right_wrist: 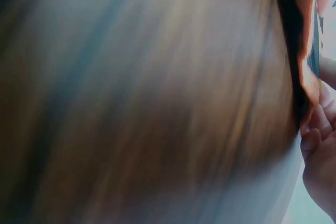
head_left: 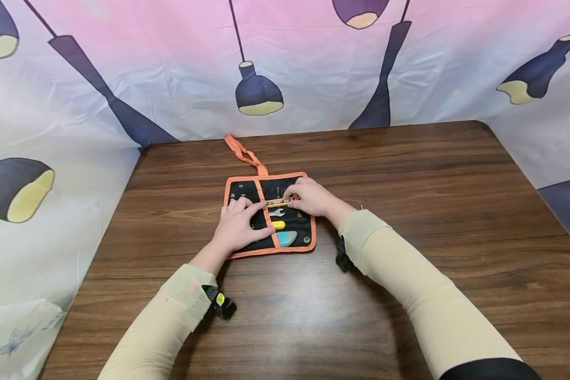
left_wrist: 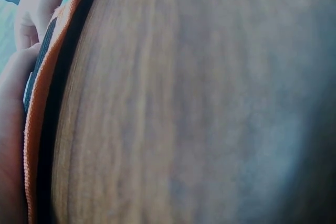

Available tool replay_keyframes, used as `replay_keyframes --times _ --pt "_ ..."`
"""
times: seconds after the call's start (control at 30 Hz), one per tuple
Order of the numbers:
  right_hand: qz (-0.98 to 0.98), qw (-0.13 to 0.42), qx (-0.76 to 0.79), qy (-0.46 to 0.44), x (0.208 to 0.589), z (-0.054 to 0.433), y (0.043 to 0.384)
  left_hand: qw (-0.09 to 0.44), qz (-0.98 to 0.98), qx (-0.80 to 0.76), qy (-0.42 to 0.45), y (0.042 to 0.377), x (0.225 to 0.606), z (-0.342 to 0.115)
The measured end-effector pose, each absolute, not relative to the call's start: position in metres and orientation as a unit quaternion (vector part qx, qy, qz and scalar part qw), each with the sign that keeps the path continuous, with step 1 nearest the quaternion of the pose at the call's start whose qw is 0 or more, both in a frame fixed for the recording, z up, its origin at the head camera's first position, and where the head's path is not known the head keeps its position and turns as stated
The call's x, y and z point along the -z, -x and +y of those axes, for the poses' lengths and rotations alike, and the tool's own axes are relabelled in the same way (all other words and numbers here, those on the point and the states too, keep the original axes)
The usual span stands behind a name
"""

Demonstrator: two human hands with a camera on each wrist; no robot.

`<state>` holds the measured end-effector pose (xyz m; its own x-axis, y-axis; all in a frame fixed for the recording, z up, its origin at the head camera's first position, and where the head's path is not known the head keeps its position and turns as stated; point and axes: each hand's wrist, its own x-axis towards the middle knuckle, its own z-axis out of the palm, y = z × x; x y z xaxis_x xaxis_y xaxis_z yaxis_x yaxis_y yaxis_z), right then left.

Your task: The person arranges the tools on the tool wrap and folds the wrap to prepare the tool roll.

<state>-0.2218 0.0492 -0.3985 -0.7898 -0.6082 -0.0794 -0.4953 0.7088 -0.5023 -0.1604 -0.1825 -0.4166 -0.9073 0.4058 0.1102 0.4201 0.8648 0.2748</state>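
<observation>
A black tool pouch with orange trim (head_left: 309, 240) lies flat on the table. My right hand (head_left: 313, 196) pinches the right end of a slim yellow-and-red stick-like item (head_left: 280, 202), whose exact kind I cannot tell. Its left end meets the orange band (head_left: 275, 241) across the pouch. On the pouch's left half rests my left hand (head_left: 239, 224), index fingertip by the item and thumb by a yellow handle (head_left: 278, 225). A small wrench (head_left: 277, 212) and a teal-and-grey tool (head_left: 286, 238) stick out from the band. Both wrist views catch mostly tabletop, with the pouch's edge and fingers at one side.
An orange strap (head_left: 247, 154) runs from the pouch toward the table's back edge. The brown wood-grain table (head_left: 408, 174) extends around the pouch. Behind and to the left hangs a cloth (head_left: 309, 79) printed with lamps.
</observation>
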Motion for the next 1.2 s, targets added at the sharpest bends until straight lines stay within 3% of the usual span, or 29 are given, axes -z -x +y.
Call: replay_keyframes --times 1.2 --pt "0.928 0.099 0.242 0.264 0.402 0.065 0.223 0.020 -0.969 0.146 0.200 0.161 0.419 -0.182"
